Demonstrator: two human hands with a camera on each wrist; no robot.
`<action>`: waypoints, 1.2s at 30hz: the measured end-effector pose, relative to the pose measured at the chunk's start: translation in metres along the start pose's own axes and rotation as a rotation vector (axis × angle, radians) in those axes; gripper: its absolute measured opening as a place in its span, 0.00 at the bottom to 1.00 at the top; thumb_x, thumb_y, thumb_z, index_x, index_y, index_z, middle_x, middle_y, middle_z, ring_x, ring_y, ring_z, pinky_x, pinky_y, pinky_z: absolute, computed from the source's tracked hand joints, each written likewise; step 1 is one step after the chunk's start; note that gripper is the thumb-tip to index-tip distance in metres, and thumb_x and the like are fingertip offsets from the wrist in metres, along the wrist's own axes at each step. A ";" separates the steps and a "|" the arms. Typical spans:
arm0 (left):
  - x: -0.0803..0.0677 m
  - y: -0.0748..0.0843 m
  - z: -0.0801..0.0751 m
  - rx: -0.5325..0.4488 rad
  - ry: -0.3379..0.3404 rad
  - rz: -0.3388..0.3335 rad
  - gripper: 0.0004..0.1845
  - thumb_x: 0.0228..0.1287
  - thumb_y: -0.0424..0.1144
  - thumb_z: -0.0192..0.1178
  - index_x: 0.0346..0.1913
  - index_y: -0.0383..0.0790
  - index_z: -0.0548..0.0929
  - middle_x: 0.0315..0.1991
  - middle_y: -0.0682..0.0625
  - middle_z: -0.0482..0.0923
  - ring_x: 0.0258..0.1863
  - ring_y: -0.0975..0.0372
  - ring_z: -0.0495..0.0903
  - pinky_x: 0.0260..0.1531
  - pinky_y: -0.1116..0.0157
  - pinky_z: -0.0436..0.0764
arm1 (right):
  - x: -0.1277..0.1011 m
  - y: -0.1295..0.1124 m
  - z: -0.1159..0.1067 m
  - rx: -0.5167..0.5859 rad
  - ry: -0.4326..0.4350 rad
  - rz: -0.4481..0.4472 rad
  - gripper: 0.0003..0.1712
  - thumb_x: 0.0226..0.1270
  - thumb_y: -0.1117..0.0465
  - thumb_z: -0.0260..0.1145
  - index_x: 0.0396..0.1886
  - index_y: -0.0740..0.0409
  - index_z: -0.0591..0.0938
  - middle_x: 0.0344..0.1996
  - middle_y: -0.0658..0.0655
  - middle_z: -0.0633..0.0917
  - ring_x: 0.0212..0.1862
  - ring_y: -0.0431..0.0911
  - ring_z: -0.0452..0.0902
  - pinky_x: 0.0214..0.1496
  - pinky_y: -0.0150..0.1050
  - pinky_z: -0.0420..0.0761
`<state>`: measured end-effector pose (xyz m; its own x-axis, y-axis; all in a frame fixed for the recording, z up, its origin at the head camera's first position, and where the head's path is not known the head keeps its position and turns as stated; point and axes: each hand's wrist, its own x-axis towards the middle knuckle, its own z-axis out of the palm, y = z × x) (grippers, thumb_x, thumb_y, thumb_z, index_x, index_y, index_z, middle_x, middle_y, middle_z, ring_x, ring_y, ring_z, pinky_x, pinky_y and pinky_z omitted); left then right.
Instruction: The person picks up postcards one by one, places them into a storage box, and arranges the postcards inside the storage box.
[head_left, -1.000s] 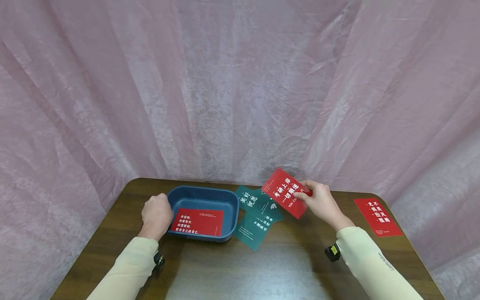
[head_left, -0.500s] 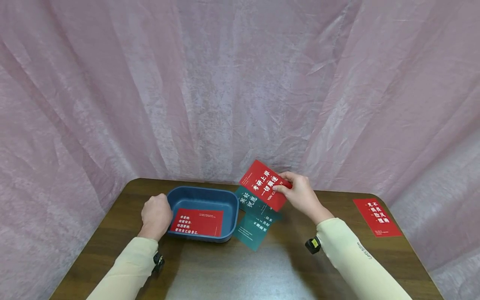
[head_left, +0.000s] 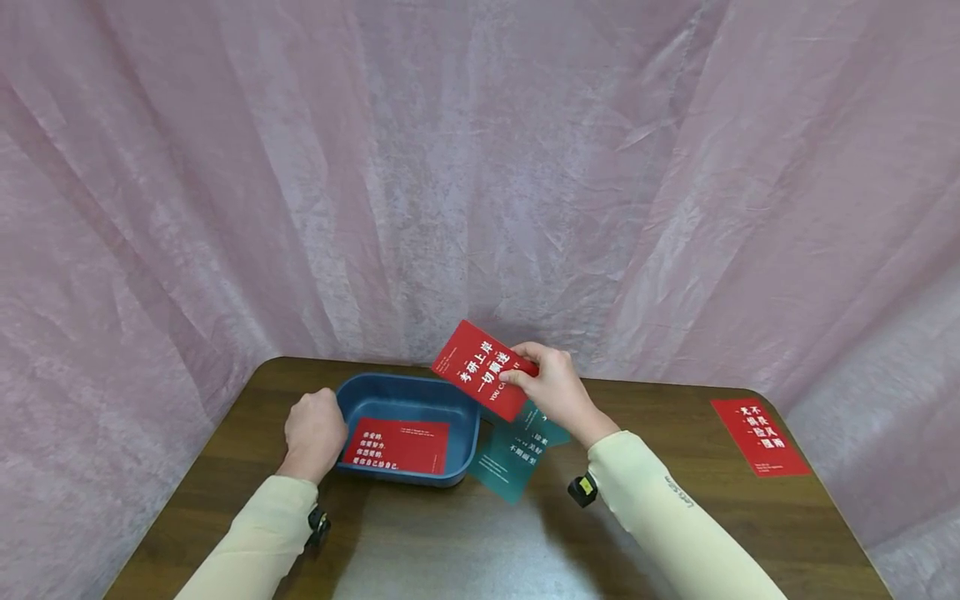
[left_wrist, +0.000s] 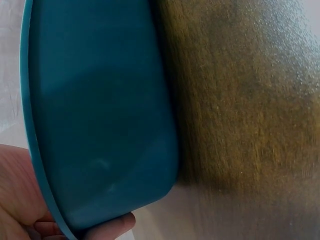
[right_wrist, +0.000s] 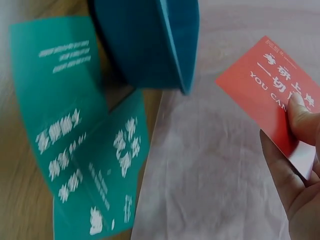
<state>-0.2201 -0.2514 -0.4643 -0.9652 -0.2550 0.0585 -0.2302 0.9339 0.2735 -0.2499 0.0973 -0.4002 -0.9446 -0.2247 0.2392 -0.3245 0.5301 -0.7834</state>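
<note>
- The left hand (head_left: pixel 316 427), left of centre in the head view, grips the left end of the blue tub (head_left: pixel 408 402). Its fingers are curled at the rim, and one fingertip (left_wrist: pixel 114 227) shows against the outer wall at the bottom of the left wrist view – presumably to keep the tub from sliding.
- The right hand (head_left: pixel 553 383), right of centre, pinches the upper red card (head_left: pixel 468 362) by its right end: thumb (right_wrist: pixel 301 122) across the printed face, fingers behind, with no more gap than the card's thickness. That end grip leaves most of the card free and the print facing the head camera.
- That card is held up and tilted, its lower left edge covering a bit of the tub's upper right corner in the head view.
- The lower red card (head_left: pixel 412 442) lies inside the tub, print up, likely kept together by the walls.
- Two green cards, a near one (head_left: pixel 506 467) and a far one (right_wrist: pixel 125 150), overlap on the table (head_left: pixel 420 542) just right of the tub.
- The far red card (head_left: pixel 761 437) lies near the table's right edge, well apart from both hands.
</note>
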 end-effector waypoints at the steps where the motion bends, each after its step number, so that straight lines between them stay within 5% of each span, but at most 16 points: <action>1: 0.000 0.000 0.000 0.000 0.002 0.002 0.15 0.53 0.37 0.64 0.37 0.24 0.80 0.29 0.31 0.81 0.20 0.48 0.80 0.20 0.48 0.81 | 0.001 -0.002 0.004 0.009 -0.004 -0.005 0.20 0.53 0.54 0.72 0.47 0.47 0.80 0.37 0.47 0.85 0.33 0.41 0.82 0.31 0.34 0.84; 15: -0.001 0.002 0.001 -0.004 0.010 0.004 0.14 0.54 0.35 0.62 0.37 0.24 0.80 0.29 0.31 0.81 0.21 0.47 0.80 0.21 0.47 0.80 | 0.005 -0.022 0.065 0.038 -0.145 -0.023 0.22 0.54 0.52 0.71 0.50 0.43 0.80 0.42 0.45 0.84 0.39 0.39 0.80 0.35 0.33 0.84; 23: -0.001 0.002 0.000 -0.002 0.021 0.012 0.13 0.54 0.35 0.61 0.36 0.24 0.80 0.29 0.31 0.81 0.21 0.47 0.80 0.20 0.48 0.80 | 0.008 -0.022 0.089 0.011 -0.192 0.013 0.24 0.53 0.52 0.72 0.52 0.43 0.80 0.43 0.44 0.83 0.41 0.38 0.80 0.36 0.33 0.84; 36: -0.002 0.003 -0.001 0.010 0.008 0.011 0.16 0.53 0.37 0.64 0.38 0.23 0.80 0.30 0.31 0.81 0.20 0.48 0.80 0.21 0.47 0.81 | 0.008 -0.020 0.117 -0.090 -0.287 -0.047 0.23 0.54 0.54 0.71 0.52 0.46 0.81 0.44 0.45 0.84 0.40 0.36 0.78 0.36 0.28 0.82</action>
<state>-0.2190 -0.2489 -0.4626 -0.9667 -0.2466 0.0688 -0.2209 0.9392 0.2630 -0.2455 -0.0105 -0.4494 -0.8800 -0.4659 0.0923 -0.3830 0.5811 -0.7180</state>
